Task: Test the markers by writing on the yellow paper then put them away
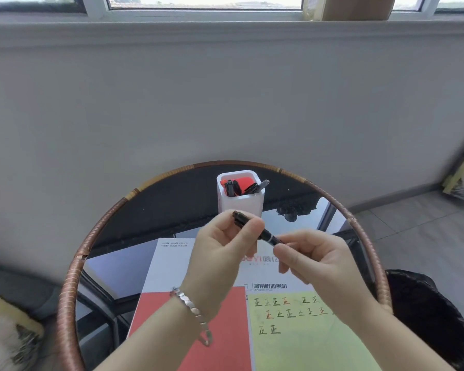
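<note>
Both hands hold one black marker (265, 235) above the table, in front of the pen holder. My left hand (223, 250) grips its upper barrel end; my right hand (306, 255) pinches its lower end, beside a white ring on the barrel. The yellow paper (300, 341) lies at the lower right, with three rows of written marks in black, green and red. A white pen holder (240, 199) stands behind the hands with several black and red markers in it.
A white and red booklet (172, 285) lies under the yellow paper on the round glass table with a rattan rim (97, 231). A black-lined bin (434, 317) stands to the right of the table. A grey wall rises close behind.
</note>
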Motion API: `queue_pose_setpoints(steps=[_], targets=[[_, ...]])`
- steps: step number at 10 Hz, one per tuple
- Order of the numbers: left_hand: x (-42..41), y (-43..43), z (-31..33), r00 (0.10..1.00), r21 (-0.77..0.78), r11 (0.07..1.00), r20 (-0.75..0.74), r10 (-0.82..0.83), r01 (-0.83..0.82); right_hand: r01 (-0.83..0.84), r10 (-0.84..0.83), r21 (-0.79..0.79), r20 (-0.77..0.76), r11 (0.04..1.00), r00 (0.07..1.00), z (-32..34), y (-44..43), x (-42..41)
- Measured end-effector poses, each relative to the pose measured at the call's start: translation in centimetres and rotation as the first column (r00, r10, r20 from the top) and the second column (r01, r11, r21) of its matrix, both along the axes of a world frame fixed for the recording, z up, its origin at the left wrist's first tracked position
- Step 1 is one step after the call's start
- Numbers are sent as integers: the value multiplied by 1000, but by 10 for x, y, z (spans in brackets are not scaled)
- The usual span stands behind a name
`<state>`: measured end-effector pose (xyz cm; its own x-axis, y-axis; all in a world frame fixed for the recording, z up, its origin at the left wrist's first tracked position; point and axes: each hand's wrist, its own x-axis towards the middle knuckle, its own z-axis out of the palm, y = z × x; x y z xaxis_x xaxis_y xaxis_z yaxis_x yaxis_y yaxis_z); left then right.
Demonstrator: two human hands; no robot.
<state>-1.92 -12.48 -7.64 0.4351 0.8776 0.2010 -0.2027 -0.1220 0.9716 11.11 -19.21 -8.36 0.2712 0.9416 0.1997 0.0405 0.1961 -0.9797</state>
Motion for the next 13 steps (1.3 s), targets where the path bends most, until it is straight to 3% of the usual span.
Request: queue_pose_setpoints(steps=[1, 2, 3, 4, 5, 7, 8, 9, 11, 12, 13], targets=[[4, 1, 4, 976, 99, 971, 33, 218, -220, 23, -13, -49, 186, 999, 982, -4, 10, 3], [-2, 14, 23, 912, 363, 837, 150, 381, -409, 123, -59, -98, 496, 988, 866, -17, 23, 16], [-9, 41, 40, 840, 594, 604, 276, 466, -531, 228, -195, 26, 614, 973, 765, -13, 41, 28], [-4, 61, 41, 827, 635, 559, 254, 502, -534, 322, -360, 181, 644, 929, 675, -4, 60, 31], [6, 79, 28, 845, 690, 576, 97, 527, -439, 344, -380, 195, 673, 918, 634, -2, 80, 28], [23, 95, 27, 844, 813, 499, -16, 535, -301, 331, -329, 132, 676, 934, 659, -17, 94, 24], [28, 98, 14, 843, 875, 462, -136, 520, -143, 331, -351, 163, 665, 929, 659, -18, 97, 23], [27, 105, 0, 787, 898, 438, -239, 569, -43, 310, -354, 190, 676, 931, 647, -18, 99, 24], [24, 116, -25, 691, 870, 485, -402, 601, 85, 303, -373, 226, 681, 926, 630, -17, 101, 25], [28, 104, -13, 569, 794, 572, -572, 591, 205, 314, -343, 173, 683, 934, 645, -16, 102, 26], [23, 96, 1, 387, 575, 727, -810, 441, 375, 331, -313, 115, 700, 936, 642, -7, 100, 29]])
